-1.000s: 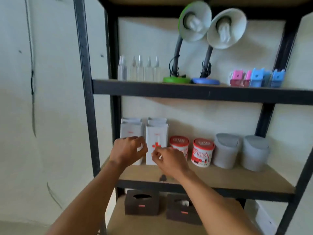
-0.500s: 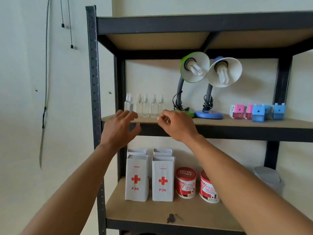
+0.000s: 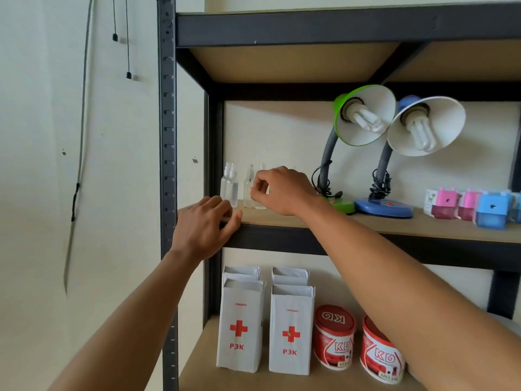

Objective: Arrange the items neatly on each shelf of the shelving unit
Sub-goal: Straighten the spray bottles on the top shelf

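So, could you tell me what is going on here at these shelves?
A person is tidying the shelving unit. Both hands are at the middle shelf's left end by the small clear bottles: the left hand rests on the shelf edge, the right hand curls its fingers beside a bottle, grip unclear. White boxes and red tins below stand in rows.

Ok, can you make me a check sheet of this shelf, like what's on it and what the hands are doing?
Surface: wooden shelf in a black frame.
Job's things: clear spray bottles, green lamp, blue lamp, pink boxes and blue boxes above; P3K boxes and red tins below.
Clutter: nothing seen.
Hands: left hand rests on the shelf edge; right hand curls its fingers at the bottles, grip unclear.
Cables: lamp cords coiled round the necks; a dark cable hangs on the wall.
Surroundings: pale wall.
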### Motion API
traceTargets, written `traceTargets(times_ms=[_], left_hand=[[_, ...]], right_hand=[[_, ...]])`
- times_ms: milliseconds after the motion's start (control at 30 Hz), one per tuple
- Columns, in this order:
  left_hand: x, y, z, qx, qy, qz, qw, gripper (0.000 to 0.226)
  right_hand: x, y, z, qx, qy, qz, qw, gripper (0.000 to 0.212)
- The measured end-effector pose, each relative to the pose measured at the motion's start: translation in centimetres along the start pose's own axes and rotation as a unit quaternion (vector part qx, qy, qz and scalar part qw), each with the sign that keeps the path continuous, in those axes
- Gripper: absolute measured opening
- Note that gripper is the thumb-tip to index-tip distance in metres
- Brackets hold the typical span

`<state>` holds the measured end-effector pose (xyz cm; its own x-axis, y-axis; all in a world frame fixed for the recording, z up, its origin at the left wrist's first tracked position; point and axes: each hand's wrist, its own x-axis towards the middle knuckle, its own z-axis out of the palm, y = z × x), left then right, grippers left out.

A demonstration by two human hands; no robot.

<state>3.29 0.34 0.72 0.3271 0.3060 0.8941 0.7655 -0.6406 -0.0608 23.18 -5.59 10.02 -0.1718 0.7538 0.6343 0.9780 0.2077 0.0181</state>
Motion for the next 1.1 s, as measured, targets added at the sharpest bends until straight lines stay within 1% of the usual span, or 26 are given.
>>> traceTargets(times_ms=[233, 333, 467, 567, 733, 867, 1033, 1100], left_hand=[[-0.4, 0.5, 0.3, -0.010, 0.075, -0.001, 0.997, 0.044], [-0.4, 0.5, 0.2, -0.013, 0.086, 0.004, 0.996, 0.043], [-0.3, 0.1, 0.2, -0.015, 0.085, 0.014, 0.996, 0.044], [-0.3, -0.1, 0.4, -0.016, 0.089, 0.018, 0.996, 0.044], [-0.2, -0.1, 0.4, -0.030, 0.081, 0.022, 0.996, 0.046], [-0.2, -0.2, 0.8, -0.028, 0.095, 0.023, 0.995, 0.045], [-0.4, -0.2, 1.0, -0.032, 0.102, 0.025, 0.994, 0.046], [-0.4, -0.2, 1.1, -0.028, 0.104, 0.025, 0.994, 0.046]], right_hand=[[5.9, 0.5, 0.9, -0.017, -0.012, -0.019, 1.000, 0.031], [8.3, 0.1, 1.2, -0.022, -0.028, -0.026, 0.999, 0.037], [11.1, -0.7, 1.9, -0.034, -0.030, -0.022, 0.999, 0.040], [13.1, -1.5, 2.6, -0.044, -0.045, -0.006, 0.998, 0.043], [15.5, -2.7, 3.8, -0.059, -0.096, 0.059, 0.992, 0.050], [17.4, -3.3, 5.5, -0.089, -0.125, 0.087, 0.984, 0.044], [19.0, -3.9, 6.4, -0.094, -0.112, 0.107, 0.983, 0.031], [19.6, -4.0, 6.2, -0.091, -0.115, 0.117, 0.982, 0.029]])
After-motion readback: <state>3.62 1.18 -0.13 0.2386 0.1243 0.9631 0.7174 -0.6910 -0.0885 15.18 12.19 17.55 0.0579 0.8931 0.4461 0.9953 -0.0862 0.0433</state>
